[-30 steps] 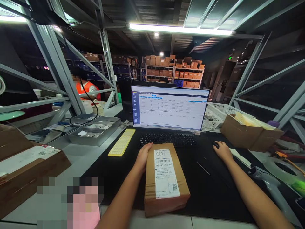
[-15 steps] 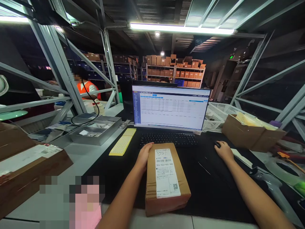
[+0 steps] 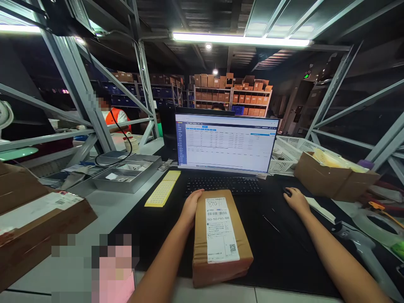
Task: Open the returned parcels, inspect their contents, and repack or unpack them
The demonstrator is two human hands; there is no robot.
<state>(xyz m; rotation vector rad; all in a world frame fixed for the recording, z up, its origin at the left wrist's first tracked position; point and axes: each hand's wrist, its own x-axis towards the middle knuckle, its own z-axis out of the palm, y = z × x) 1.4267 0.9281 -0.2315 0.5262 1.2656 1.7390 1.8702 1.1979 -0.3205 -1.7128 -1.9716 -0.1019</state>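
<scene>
A brown cardboard box [image 3: 200,235] lies on the black desk mat in front of me, its white shipping label [image 3: 222,235] facing up. My left hand [image 3: 190,207] grips the box at its far left corner, and some of the fingers are hidden behind it. On the right of the mat, my right hand [image 3: 297,200] is closed over a dark computer mouse [image 3: 287,192], of which only the front shows. Just beyond the box sits a black keyboard [image 3: 224,184], below a lit monitor [image 3: 227,145] showing a table of entries.
A yellow printed sheet [image 3: 163,189] and a grey metal tray [image 3: 115,184] are on the left, near a larger carton [image 3: 47,235]. To the right stand a handheld scanner [image 3: 358,240], a tape roll [image 3: 375,225], an open box [image 3: 331,176] and white baskets [image 3: 284,155]. A person in an orange vest [image 3: 118,117] is beyond.
Both hands, the box and the mouse stay practically where they were. In the background at left, the person in the orange vest has shifted their head slightly to the left.
</scene>
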